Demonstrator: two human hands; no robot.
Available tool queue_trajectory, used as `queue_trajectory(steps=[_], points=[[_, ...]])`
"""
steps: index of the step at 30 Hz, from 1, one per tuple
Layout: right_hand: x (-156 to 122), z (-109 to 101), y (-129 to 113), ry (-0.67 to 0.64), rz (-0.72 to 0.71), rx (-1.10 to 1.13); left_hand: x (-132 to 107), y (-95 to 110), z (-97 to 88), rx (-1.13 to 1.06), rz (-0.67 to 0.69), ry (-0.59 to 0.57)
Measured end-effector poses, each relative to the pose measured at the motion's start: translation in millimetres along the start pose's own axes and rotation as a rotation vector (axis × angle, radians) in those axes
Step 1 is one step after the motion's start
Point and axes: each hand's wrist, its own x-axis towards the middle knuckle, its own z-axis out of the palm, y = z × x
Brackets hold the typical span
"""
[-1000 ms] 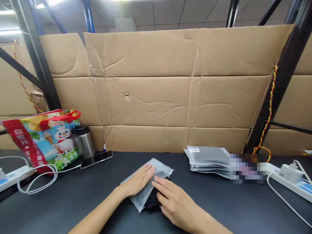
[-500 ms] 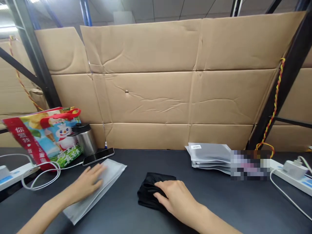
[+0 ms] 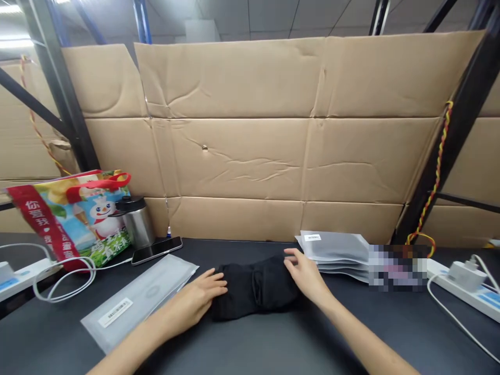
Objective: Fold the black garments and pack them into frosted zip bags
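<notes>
A folded black garment (image 3: 253, 289) is pressed out flat across the dark tabletop (image 3: 250, 344) at lower centre. It is touched at either end by the left hand (image 3: 197, 299) and the right hand (image 3: 307, 276), both open, clamped on nothing. A labelled translucent zip bag (image 3: 128, 307) is laid aside at lower left.

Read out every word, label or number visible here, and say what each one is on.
Red band of the printed tote bag: "你", the characters below it unclear.
Barcode label on the frosted pouch: too small to read.
White label on the stacked pouches: too small to read.
Pixelated patch: unreadable.
</notes>
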Motion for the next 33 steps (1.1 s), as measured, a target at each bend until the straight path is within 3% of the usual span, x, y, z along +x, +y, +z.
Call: queue_trajectory(steps=[2,5,8,11,14,19,21,23,25,27,33], points=[[-10.5,-1.4,-4.3,0.001,-0.027,-0.024,-2.1,-10.1,-2.6,0.017,-0.049,0.025],[-28.0,5.6,-27.8,-0.087,-0.111,-0.093,1.3,-4.4,-2.6,0.004,-0.11,0.064],[-39.3,15.8,-50.0,-0.243,-0.201,-0.209,5.6,7.9,3.8,0.004,-0.108,-0.009],[-38.7,18.4,-55.8,-0.301,-0.163,-0.254,3.6,9.0,10.1,0.018,-0.108,-0.075],[-29.7,6.0,-48.3,-0.237,-0.046,-0.257,-3.5,1.3,9.6,0.035,-0.139,-0.077],[-18.0,-43.1,-27.3,-0.101,0.124,-0.347,-13.1,-14.4,-2.5,0.033,-0.175,-0.06],[-14.5,-61.2,-18.8,-0.059,0.145,-0.356,-11.7,-24.2,-5.9,0.047,-0.176,-0.025],[-9.0,-70.4,-11.3,0.004,0.067,-0.38,-6.0,-37.3,-5.6,0.064,-0.188,0.032],[-2.0,-68.8,-5.1,0.006,-0.083,-0.444,2.6,-51.8,-1.4,0.058,-0.241,0.079],[4.8,-59.4,-0.6,-0.081,-0.192,-0.537,11.2,-64.5,5.1,0.037,-0.31,0.094],[10.4,-33.9,6.8,-0.278,-0.239,-0.677,21.5,-76.7,16.3,-0.014,-0.378,0.108]])
